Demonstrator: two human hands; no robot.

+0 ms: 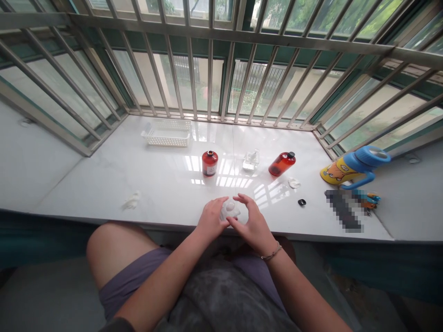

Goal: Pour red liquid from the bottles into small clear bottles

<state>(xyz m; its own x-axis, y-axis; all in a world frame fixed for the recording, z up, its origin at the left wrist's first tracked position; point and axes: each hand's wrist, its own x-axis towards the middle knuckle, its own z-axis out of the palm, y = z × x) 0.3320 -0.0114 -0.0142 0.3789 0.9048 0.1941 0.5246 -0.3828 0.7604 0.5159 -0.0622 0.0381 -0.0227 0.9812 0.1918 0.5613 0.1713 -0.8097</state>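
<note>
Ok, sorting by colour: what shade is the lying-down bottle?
The bottle is reddish-orange, black cap, best in the head view.

At twelve o'clock, past steel window bars [221, 31], green trees [311, 16] fill the glass; a white marble sill [86, 184] runs from nine to three, with sunlight [224, 168] pooling on it before you.

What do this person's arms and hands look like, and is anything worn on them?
The left hand and right hand are bare, without gloves; the right wrist wears a thin cord bracelet, and a dark sleeve shows near the left elbow.
</note>
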